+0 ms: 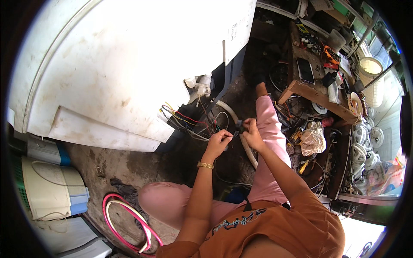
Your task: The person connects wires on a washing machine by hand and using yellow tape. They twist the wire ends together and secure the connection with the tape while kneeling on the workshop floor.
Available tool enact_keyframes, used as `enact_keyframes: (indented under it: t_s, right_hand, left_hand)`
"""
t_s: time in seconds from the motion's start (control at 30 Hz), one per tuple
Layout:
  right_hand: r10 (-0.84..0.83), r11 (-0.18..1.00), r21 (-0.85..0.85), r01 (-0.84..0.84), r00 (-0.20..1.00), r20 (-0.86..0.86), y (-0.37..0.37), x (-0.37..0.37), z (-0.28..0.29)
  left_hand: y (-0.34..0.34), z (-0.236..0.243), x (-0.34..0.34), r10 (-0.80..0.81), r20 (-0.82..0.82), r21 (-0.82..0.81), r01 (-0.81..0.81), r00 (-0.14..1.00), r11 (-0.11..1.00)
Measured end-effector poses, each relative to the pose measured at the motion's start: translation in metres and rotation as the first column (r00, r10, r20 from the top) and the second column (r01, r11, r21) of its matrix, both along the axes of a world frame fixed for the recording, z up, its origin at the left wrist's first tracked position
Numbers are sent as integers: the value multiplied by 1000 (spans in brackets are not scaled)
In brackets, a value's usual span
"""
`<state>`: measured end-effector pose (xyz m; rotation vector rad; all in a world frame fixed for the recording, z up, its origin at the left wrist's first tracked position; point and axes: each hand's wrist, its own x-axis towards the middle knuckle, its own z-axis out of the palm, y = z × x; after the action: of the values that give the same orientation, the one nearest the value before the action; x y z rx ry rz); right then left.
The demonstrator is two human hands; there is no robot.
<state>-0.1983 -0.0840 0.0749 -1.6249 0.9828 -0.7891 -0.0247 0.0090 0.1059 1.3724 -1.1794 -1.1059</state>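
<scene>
From my head view, the likeliest trouble was a slip: the small dark part (239, 124) sat up between my fingertips, above the floor (116, 157) and just beyond the lower right corner of the big white casing (129, 77), and a loosened pinch could have dropped it among the clutter below. My right hand (253, 131) had its thumb and fingers closed on that part; my left hand (217, 144) had thumb and forefinger drawn together at the tips just below it, though I couldn't tell whether they nipped a wire end or the part itself. The loose wires (191, 119) ran from near that corner toward my left fingers, so I judged that too hard a tug might have pulled one free at the casing, and that, bunched as they were, two could easily have been mixed up. The pale hose (248, 152) curved across the floor right by my hands and could have snagged a strand. As for looks, the part was dark, stubby and too small for me to make out any detail; the wires were thin, red, yellow and whitish, spread apart near the casing and tangled close to my fingers.
</scene>
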Motion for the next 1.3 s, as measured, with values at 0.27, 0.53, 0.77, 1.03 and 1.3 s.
enact_keyframes:
  t_s: [0.27, 0.53, 0.77, 1.03, 1.3]
  right_hand:
    - [205, 969, -137, -205, 979, -10, 57, 11, 105]
    - [-80, 985, -170, 35, 961, -265, 57, 11, 25]
    - [-37, 959, -273, -76, 922, -386, 43, 25, 26]
    - [192, 936, -248, -250, 952, -238, 26, 27, 29]
    - [271, 961, 85, -265, 960, -68, 20, 16, 9]
  left_hand:
    - [3, -6, 7, 206, 268, 0, -214, 941, 977]
    - [-1, -9, -1, 111, 46, 38, -113, 993, 993]
    - [5, -11, 5, 41, -38, -4, -42, 998, 999]
    - [6, -16, 4, 54, 45, -38, -52, 998, 998]
    - [26, 22, -24, 563, 549, -517, -279, 617, 809]
